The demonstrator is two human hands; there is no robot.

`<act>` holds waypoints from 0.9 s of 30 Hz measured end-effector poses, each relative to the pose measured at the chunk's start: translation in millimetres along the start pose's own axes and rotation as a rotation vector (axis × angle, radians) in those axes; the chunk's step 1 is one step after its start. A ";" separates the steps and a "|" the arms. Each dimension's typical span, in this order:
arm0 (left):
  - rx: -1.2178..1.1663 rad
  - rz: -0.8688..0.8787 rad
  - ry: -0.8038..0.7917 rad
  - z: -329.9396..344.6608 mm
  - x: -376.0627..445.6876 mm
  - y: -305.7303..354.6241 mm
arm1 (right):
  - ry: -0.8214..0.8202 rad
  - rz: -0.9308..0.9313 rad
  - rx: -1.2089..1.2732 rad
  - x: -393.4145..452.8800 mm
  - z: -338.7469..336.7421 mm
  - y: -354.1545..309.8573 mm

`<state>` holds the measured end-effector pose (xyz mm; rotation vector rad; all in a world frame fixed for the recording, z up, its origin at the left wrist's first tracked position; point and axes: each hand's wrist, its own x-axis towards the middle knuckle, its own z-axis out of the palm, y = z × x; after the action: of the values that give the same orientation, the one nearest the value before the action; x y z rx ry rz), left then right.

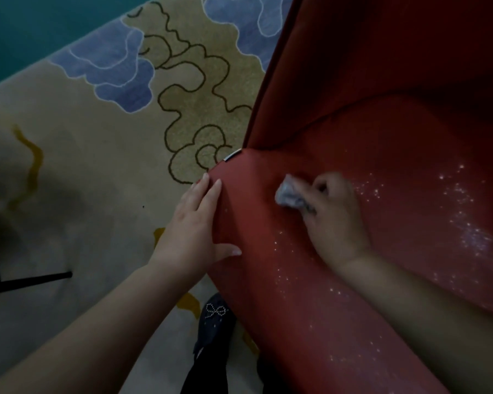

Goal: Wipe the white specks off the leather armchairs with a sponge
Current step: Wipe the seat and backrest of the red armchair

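From my head view, my right hand point(335, 214) has its fingers curled round a small crumpled grey-white sponge point(289, 194), pressing it on the front left corner of the red leather armchair seat point(382, 155). My left hand point(195, 223) lies flat with fingers straight, bracing the seat's outer edge. The white specks point(467, 228) lie mostly right of the sponge, so dry strokes could scatter them onto the patterned beige and blue carpet point(97, 137), or smear them.

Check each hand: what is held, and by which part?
The right hand holds the sponge by its rear end, front end poking out. The left hand holds nothing; it rests flat on the armchair edge.
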<state>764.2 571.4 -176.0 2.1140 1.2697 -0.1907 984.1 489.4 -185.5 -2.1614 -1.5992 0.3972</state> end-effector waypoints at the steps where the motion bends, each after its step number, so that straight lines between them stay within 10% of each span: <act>1: -0.012 -0.011 0.007 0.4 0.1 -0.8 | 0.045 0.077 0.027 13.3 5.8 -5.4; 8: -0.020 -0.058 0.034 -1.1 -6.8 -8.4 | -0.170 -0.217 0.102 -29.1 15.4 -31.4; 16: -0.015 -0.077 0.052 -1.6 -11.8 -15.5 | -0.033 -0.026 0.133 39.4 41.0 -60.3; 22: 0.067 -0.047 0.012 -3.9 -15.5 -17.5 | -0.439 -0.364 0.076 -3.0 20.5 -43.5; 27: 0.086 -0.054 0.033 -3.7 -14.7 -12.2 | -0.064 -0.137 0.047 35.0 13.0 -23.6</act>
<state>745.6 566.6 -172.3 2.1648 1.3605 -0.2387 968.8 530.8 -184.5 -2.0091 -1.7430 0.4612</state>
